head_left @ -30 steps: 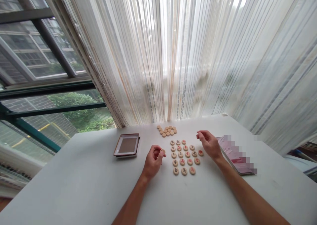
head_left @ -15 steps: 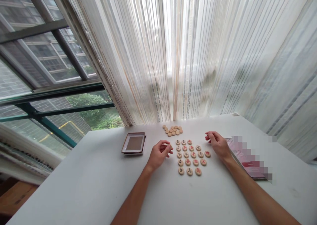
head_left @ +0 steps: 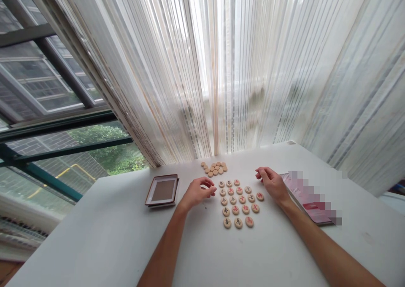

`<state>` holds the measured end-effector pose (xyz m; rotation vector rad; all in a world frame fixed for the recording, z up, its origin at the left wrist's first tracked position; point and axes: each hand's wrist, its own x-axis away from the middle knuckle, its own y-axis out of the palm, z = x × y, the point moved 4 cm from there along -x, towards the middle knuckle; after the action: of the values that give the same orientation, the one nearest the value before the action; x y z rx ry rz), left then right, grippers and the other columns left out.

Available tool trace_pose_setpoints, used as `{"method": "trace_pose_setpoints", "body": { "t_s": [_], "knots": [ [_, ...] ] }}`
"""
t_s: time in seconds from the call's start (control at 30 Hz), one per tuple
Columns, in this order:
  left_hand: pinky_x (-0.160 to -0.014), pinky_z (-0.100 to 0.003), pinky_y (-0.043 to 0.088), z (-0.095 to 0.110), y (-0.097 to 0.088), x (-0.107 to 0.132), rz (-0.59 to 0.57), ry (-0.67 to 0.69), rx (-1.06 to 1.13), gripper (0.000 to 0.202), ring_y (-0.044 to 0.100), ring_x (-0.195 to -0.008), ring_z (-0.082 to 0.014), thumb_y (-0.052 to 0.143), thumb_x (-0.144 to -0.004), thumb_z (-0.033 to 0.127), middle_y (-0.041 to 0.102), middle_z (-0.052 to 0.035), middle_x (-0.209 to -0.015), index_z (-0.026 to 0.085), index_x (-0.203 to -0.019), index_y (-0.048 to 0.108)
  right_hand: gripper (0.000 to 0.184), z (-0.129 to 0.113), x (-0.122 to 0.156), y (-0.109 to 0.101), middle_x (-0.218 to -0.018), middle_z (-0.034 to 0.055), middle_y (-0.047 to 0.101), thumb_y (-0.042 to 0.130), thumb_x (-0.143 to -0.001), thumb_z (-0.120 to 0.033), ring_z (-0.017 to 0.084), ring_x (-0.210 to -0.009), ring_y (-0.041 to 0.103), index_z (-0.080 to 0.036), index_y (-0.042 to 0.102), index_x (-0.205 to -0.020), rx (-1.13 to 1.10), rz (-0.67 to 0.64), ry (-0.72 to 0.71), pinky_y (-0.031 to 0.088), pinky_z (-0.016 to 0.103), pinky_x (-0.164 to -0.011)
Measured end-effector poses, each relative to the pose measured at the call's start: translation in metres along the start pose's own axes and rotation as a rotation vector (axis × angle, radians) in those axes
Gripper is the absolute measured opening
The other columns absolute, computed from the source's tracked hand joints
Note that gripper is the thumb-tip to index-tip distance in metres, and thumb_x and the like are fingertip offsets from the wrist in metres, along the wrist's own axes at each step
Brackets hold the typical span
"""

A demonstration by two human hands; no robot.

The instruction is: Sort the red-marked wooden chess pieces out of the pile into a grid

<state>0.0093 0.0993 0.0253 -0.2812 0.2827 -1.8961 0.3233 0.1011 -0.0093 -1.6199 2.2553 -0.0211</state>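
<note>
Chinese chess pieces, round and wooden with red or black characters, lie face up in uneven rows on the white table. Just left of these rows hovers my left hand, fingers loosely curved and apart, with nothing visible in them. My right hand is at the far right of the rows, its thumb and fingers drawn together. Whether something small is between those fingertips is hidden. Behind the rows, a loose group of blank-faced pieces lies flat near the curtain.
A shallow brown-and-white box sits left of my left hand. Under and beyond my right forearm lies a pink booklet, partly pixelated. A striped sheer curtain hangs along the table's back edge, with a window at the left.
The whole view has shifted, so table items appear farther left. My left hand's fingers have shifted slightly relative to the rows. The pieces keep their arrangement.
</note>
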Motion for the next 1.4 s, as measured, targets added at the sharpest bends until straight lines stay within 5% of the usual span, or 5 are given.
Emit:
{"method": "trace_pose_setpoints", "body": {
  "t_s": [0.13,0.43,0.67,0.8,1.4],
  "knots": [
    [-0.061,-0.025,0.054,0.001,0.004,0.005,-0.150,-0.076,-0.087,0.036,0.072,-0.073,-0.0203,0.076,-0.073,0.044,0.072,-0.0090,-0.090,0.014,-0.090,0.071,0.039,-0.002,0.001,0.000,-0.079,0.0045,0.069,0.051,-0.092,-0.055,0.019,-0.074,0.063,-0.020,0.068,-0.093,0.012,0.001,0.012,0.050,0.028,-0.068],
    [-0.055,-0.025,0.049,0.000,0.011,0.012,-0.188,-0.186,-0.262,0.039,0.068,-0.065,-0.0192,0.074,-0.070,0.045,0.077,-0.0097,-0.083,0.014,-0.092,0.078,0.041,-0.007,0.002,0.000,-0.078,0.0049,0.070,0.051,-0.092,-0.058,0.019,-0.074,0.064,-0.020,0.068,-0.092,0.059,0.007,0.005,0.050,0.028,-0.067],
    [-0.066,-0.026,0.050,0.006,0.009,0.014,-0.112,-0.086,-0.359,0.025,0.070,-0.076,-0.0213,0.070,-0.072,0.037,0.078,-0.0060,-0.083,0.020,-0.087,0.080,0.039,-0.007,0.002,0.000,-0.078,0.0053,0.069,0.052,-0.092,-0.056,0.020,-0.074,0.063,-0.021,0.068,-0.092,0.071,-0.011,0.018,0.051,0.028,-0.067],
    [-0.058,-0.025,0.044,0.002,0.008,0.010,-0.067,-0.097,-0.427,0.026,0.065,-0.067,-0.0191,0.071,-0.070,0.041,0.075,-0.0043,-0.075,0.020,-0.084,0.081,0.039,-0.007,0.002,0.000,-0.078,0.0047,0.069,0.051,-0.092,-0.055,0.018,-0.072,0.062,-0.021,0.068,-0.092,0.083,-0.015,0.025,0.050,0.028,-0.066],
    [-0.058,-0.023,0.044,-0.007,0.006,0.008,-0.103,-0.030,-0.454,0.029,0.064,-0.067,-0.0177,0.065,-0.076,0.040,0.073,-0.0045,-0.077,0.018,-0.091,0.076,0.041,-0.008,0.001,0.001,-0.079,0.0066,0.070,0.051,-0.091,-0.057,0.021,-0.075,0.066,-0.020,0.068,-0.092,0.094,-0.010,-0.002,0.052,0.031,-0.069]
  ]
}}
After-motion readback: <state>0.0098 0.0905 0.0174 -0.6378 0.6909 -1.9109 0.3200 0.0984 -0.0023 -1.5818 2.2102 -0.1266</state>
